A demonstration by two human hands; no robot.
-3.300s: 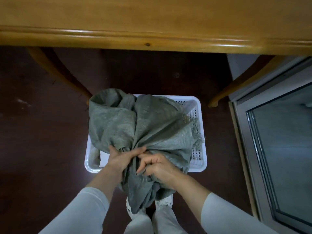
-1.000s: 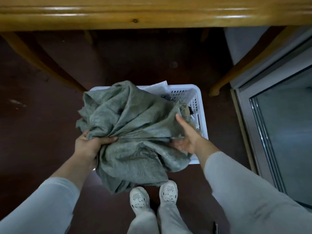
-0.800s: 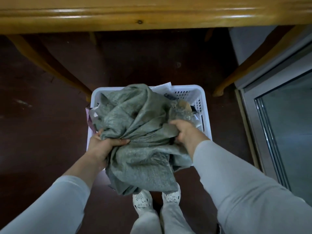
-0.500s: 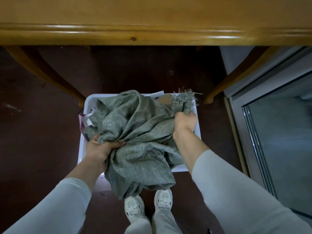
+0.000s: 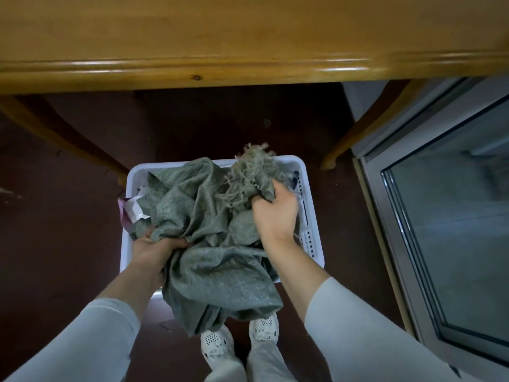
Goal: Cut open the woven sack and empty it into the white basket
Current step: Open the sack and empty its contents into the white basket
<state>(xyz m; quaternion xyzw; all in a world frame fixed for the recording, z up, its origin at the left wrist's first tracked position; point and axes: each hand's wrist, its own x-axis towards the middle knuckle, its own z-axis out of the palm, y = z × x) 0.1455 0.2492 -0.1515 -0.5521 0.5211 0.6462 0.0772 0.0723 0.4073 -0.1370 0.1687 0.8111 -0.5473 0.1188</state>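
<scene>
Woven sack: crumpled grey-green weave, draped over white basket, between both hands.
Left hand: grips lower fold.
Right hand: clutches frayed end.
Basket: perforated plastic, rectangular.

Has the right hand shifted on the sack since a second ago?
Yes. Against the white basket, the right hand has gone from the near right rim toward the far end, and now grips the frayed edge of the woven sack.
</scene>
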